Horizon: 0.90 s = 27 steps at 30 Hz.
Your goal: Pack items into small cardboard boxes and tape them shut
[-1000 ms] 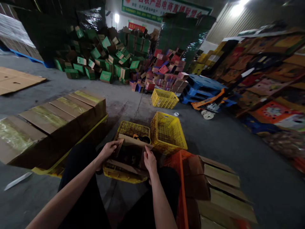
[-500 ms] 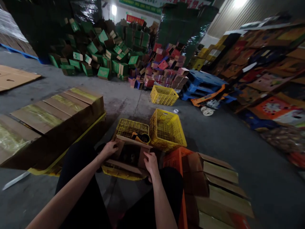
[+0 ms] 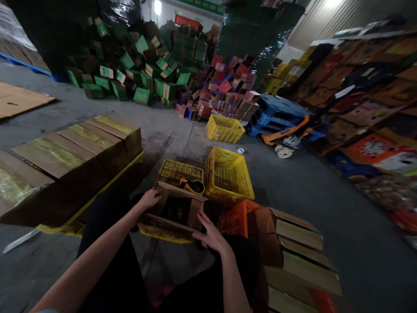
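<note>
An opened cardboard box (image 3: 192, 214) rests on a yellow crate (image 3: 164, 234) between my knees. Dark contents lie inside it, too dim to make out. My left hand (image 3: 149, 200) has its fingers curled over the box's left edge at the back corner. At the right front corner, my right hand (image 3: 211, 234) touches the box with its fingers spread, one along the right side and others by the front wall. Just behind the box, a black and orange tape dispenser (image 3: 193, 186) lies on the yellow crate.
A yellow crate (image 3: 230, 176) stands behind to the right, another (image 3: 225, 129) farther off. Taped cartons (image 3: 70, 150) line my left; more cartons (image 3: 304, 256) sit by an orange crate (image 3: 235, 219) at right. Piled boxes (image 3: 143, 74), blue pallets (image 3: 283, 108) and a pallet jack (image 3: 288, 132) stand beyond.
My right hand has moved from the top of the box's right side down towards its front corner, with fingers spreading. The left hand keeps its place on the box.
</note>
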{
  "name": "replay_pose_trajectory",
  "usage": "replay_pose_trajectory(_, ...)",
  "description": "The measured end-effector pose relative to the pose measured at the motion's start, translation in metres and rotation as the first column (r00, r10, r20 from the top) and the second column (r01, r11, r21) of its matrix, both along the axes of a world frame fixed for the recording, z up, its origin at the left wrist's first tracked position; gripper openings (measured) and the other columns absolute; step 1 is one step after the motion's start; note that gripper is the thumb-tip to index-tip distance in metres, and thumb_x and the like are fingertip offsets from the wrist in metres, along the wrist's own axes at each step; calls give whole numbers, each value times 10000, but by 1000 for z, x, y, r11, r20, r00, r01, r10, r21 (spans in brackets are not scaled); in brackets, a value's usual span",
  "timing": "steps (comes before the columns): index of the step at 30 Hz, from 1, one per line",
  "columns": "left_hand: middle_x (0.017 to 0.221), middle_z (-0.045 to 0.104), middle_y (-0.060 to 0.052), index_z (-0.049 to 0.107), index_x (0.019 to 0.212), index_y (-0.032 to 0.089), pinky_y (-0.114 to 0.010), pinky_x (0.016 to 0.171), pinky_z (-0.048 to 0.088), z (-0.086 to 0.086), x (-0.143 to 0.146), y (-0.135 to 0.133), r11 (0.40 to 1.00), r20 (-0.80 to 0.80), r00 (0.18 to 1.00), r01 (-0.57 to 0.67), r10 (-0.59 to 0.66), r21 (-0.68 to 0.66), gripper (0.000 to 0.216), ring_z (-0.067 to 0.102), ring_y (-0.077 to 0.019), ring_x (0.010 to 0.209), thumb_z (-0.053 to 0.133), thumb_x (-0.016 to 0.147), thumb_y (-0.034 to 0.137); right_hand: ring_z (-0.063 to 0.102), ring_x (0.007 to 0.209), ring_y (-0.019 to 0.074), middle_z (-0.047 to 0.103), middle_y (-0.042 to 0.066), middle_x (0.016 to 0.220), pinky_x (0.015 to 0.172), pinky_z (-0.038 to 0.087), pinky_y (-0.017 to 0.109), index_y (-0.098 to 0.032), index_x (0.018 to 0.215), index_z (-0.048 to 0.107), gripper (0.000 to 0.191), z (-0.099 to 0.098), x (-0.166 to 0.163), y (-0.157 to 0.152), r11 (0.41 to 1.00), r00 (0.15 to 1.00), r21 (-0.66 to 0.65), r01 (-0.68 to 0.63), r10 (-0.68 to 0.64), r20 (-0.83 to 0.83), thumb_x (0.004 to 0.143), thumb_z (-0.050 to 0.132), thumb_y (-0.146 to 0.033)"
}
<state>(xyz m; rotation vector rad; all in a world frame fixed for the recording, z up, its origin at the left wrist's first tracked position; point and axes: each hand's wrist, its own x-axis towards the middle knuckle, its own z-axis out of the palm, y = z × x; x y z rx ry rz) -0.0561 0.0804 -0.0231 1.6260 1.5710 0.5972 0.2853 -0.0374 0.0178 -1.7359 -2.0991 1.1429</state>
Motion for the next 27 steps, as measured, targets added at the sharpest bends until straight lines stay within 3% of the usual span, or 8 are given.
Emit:
replay_pose_trajectory(2, 1048, 764, -124, 772, 934, 164, -354, 960, 497, 4, -1, 1, 999, 45, 998, -32, 34, -35, 368, 678, -325, 1098, 568, 833, 453, 283, 1524, 256, 270, 127, 1661, 1210, 301, 428, -219, 1524, 453, 749, 2, -1, 1, 999, 997, -7, 47, -47, -58, 841, 714, -380)
replay_pose_trajectory(5, 928, 778, -132, 761, 829, 141, -385, 911, 521, 8, -4, 2, 994, 118, 990, -63, 74, -94, 585, 698, -350, 1017, 465, 862, 644, 378, 1479, 255, 364, 139, 1618, 1172, 367, 411, -191, 1446, 559, 627, 4, -3, 7, 994, 989, 21, 110, -108, -102, 873, 680, -416)
replay_pose_trajectory(12, 1055, 778, -152, 765, 1042, 85, -374, 955, 524, 6, -10, 0, 988, 278, 953, -84, 118, -130, 817, 681, -329, 1127, 392, 853, 787, 616, 1237, 261, 636, 135, 1339, 1072, 463, 380, -163, 1091, 759, 339, -8, -14, 21, 938, 952, 173, 299, -283, -113, 832, 705, -374)
replay_pose_trajectory(16, 1241, 723, -134, 669, 1279, 97, -391, 1015, 507, 2, -14, -3, 994, 324, 940, -95, 106, -50, 762, 639, -327, 1208, 687, 736, 630, 660, 1112, 236, 670, 101, 1191, 993, 499, 338, -175, 1033, 738, 270, -17, -20, 26, 900, 939, 267, 343, -331, -91, 814, 702, -328)
replay_pose_trajectory(18, 1284, 700, -134, 619, 1347, 99, -405, 1025, 506, 0, -19, -4, 996, 335, 938, -93, 93, -16, 780, 635, -327, 1217, 737, 707, 528, 666, 1076, 233, 658, 88, 1151, 962, 508, 328, -186, 1045, 716, 273, -21, -23, 28, 891, 938, 296, 345, -341, -65, 812, 701, -328)
replay_pose_trajectory(22, 1296, 684, -133, 665, 1266, 131, -446, 1075, 471, -10, -31, -8, 994, 303, 948, -110, 100, 16, 658, 610, -338, 1250, 763, 656, 357, 652, 1049, 261, 638, 94, 1108, 953, 503, 355, -191, 1031, 683, 261, -31, -29, 31, 865, 928, 371, 338, -371, 21, 788, 716, -278)
replay_pose_trajectory(25, 1299, 675, -142, 637, 1286, 134, -453, 1063, 482, -21, -32, -11, 990, 262, 955, -141, 136, 1, 688, 611, -336, 1249, 767, 619, 240, 630, 1035, 309, 629, 119, 1112, 935, 501, 407, -174, 1090, 652, 372, -38, -33, 33, 828, 892, 428, 363, -442, 99, 744, 746, -274)
replay_pose_trajectory(27, 1284, 684, -145, 613, 1314, 127, -432, 1041, 503, -27, -28, -11, 988, 244, 958, -151, 150, -13, 715, 635, -321, 1219, 754, 614, 175, 616, 1061, 337, 628, 134, 1123, 951, 487, 441, -150, 1244, 587, 572, -41, -35, 35, 808, 872, 446, 386, -477, 109, 715, 764, -277)
